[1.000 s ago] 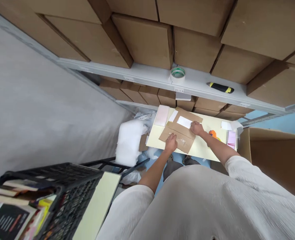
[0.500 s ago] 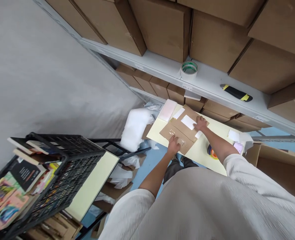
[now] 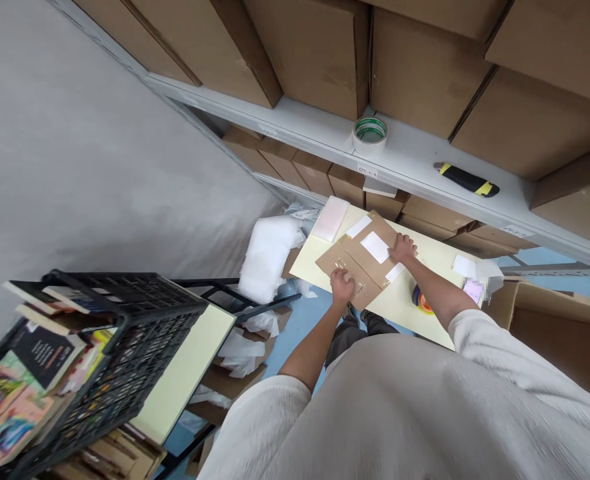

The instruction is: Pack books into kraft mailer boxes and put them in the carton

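Observation:
A flat piece of brown cardboard [image 3: 351, 256] lies tilted on the pale yellow table, with a white label [image 3: 375, 247], a crease across it and shiny strips of clear tape on its near half. My left hand [image 3: 343, 287] rests over that near half, fingers curled in; whatever they pinch is hidden. At the right edge of the cardboard, my right hand [image 3: 403, 249] lies with fingers spread, its thumb side by the label. A tape roll [image 3: 423, 301] with an orange core sits near my right forearm, partly covered by it.
On the grey shelf ahead are a green-cored tape roll [image 3: 370, 135] and a black-and-yellow utility knife [image 3: 467, 180], among cardboard boxes. A pink-white pad [image 3: 331, 219] lies at the table's far left. A black crate [image 3: 139, 333] of books stands left; an open carton [image 3: 565, 333] stands right.
My left hand has drawn back slightly to the left over the cardboard, and its fingers have curled in. My right hand stays at the right edge. The whole view has shifted slightly.

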### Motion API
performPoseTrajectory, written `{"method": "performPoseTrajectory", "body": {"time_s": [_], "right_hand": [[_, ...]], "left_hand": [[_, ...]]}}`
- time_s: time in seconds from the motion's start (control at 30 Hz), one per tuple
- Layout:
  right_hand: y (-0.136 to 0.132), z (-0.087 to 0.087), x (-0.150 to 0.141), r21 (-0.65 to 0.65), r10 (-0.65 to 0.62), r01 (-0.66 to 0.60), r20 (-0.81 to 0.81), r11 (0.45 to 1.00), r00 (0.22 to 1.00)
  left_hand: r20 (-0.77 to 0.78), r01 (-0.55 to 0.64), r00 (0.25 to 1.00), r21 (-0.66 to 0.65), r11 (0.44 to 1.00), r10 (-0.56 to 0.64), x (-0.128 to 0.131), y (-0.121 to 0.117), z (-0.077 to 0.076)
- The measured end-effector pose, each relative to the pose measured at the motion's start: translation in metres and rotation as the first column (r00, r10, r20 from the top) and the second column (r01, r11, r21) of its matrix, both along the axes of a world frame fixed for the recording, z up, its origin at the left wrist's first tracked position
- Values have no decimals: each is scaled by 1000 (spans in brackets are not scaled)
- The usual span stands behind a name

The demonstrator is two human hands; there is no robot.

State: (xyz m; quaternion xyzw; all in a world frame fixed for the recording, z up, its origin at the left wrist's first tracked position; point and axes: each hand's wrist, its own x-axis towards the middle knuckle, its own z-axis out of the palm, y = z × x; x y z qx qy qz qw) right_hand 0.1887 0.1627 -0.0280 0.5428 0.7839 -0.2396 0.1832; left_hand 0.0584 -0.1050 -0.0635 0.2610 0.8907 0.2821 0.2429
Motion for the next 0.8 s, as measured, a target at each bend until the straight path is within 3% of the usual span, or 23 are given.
{"method": "performPoseTrajectory", "body": {"time_s": [0.23,0.47,0.63,0.8], "right_hand": [[3,4,7,-5,-46,46,19,999,999],[-9,10,22,-66,-150,147,-40,987,988],[-33,18,18,-127,-206,190,-130,974,970],[-49,26,14,-82,-243,236,-88,968,966]], "left_hand": [[-8,-127,992,121,984,129,-7,-19,14],[-151,95,986,117,988,-77,-41,-35,48],[-211,273,947,137,952,-241,-73,-9,68],[-227,287,944,199,937,-241,-107,34,69]]}}
